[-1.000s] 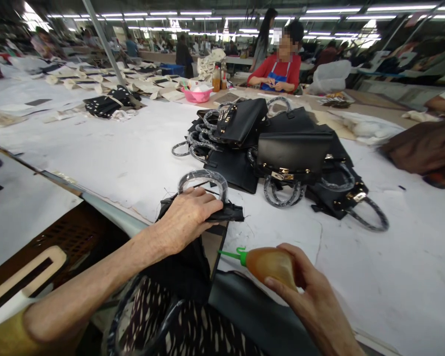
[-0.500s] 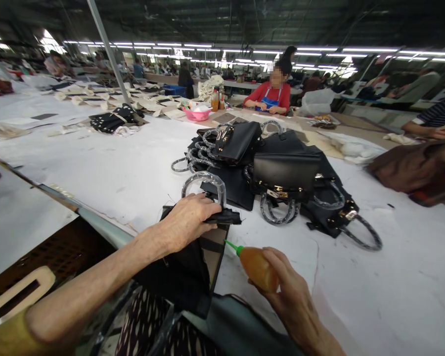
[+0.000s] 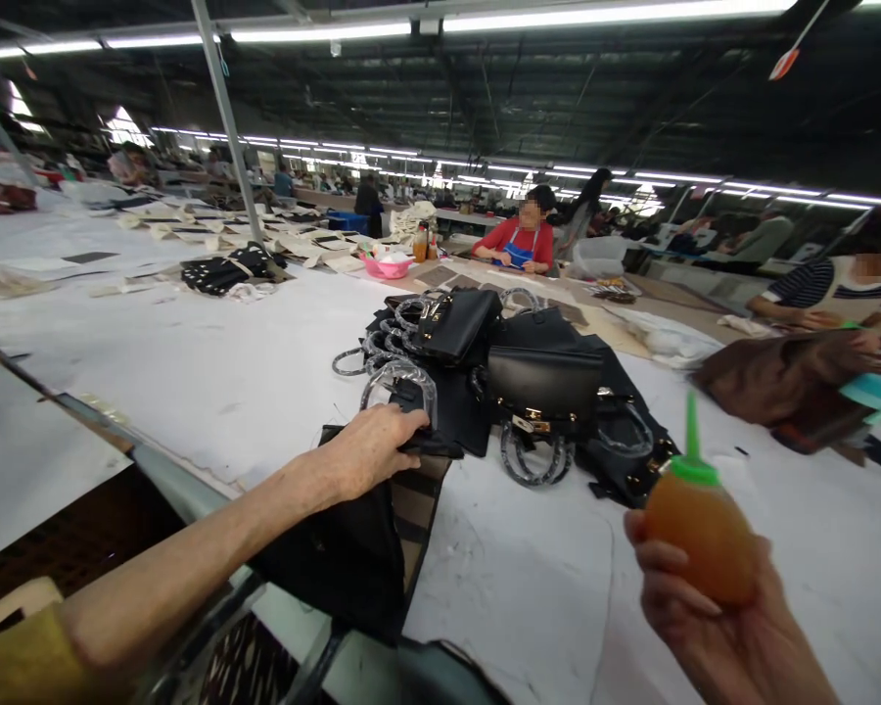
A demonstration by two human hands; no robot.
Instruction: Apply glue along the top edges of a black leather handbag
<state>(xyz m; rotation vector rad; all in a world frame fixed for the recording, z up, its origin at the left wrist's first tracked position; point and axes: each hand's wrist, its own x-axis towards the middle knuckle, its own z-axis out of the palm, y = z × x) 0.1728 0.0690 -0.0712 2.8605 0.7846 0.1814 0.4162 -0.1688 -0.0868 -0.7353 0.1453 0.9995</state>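
Left hand (image 3: 374, 446): fingers closed on the top edge of the bag (image 3: 348, 558), which extends from them toward the body; handle (image 3: 427, 384) just beyond. Right hand (image 3: 719, 617): fingers wrapped round the bottle (image 3: 697, 534), nozzle (image 3: 691, 431) up above them. Judgement: squeeze lightly, nozzle upright, against drips; hold edge steady. Heaped bags (image 3: 543, 387) beyond left fingers crowd the handle; brown bundle (image 3: 770, 382) beyond right fingers.

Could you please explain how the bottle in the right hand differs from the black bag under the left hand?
The bottle is amber with a green nozzle; the bag is black.
The bottle is rounded; the bag has an arched handle.
The bottle is raised, nozzle up; the bag sits lower, at the edge of the table.
Both are held: right hand, left hand.
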